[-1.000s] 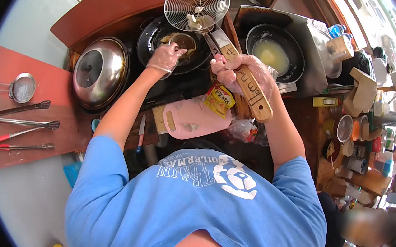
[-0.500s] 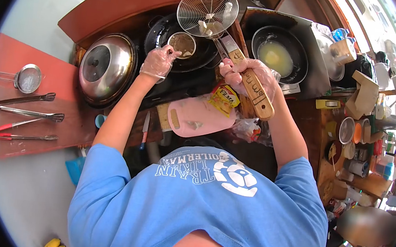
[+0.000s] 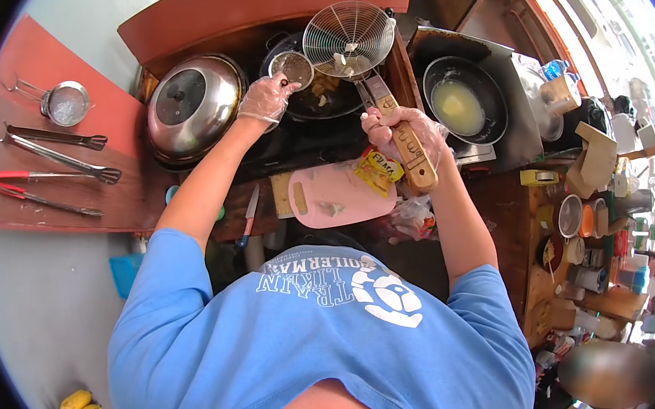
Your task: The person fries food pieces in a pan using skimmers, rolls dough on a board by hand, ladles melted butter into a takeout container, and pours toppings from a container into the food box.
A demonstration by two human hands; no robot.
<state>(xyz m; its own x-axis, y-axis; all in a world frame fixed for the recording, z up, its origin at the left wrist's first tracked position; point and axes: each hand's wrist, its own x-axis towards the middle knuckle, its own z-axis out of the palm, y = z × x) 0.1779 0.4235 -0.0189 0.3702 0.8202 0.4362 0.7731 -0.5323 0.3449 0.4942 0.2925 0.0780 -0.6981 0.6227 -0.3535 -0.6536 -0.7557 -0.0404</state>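
Both my hands wear clear plastic gloves. My left hand is closed on a small round strainer, held above the left edge of a dark wok with brownish pieces in it. My right hand grips the wooden handle of a wire skimmer, whose round mesh holds a few white pieces over the wok's far side. A second pan with pale yellow contents sits to the right of my right hand.
A domed metal lid stands at left. Tongs and a sieve lie on the red table. A pink board, yellow packet and knife are nearer my body. A blurred person is at right.
The small strainer has come up out of the wok, and the brown pieces below now show. The skimmer sits lower in view. The whole view has shifted a little.
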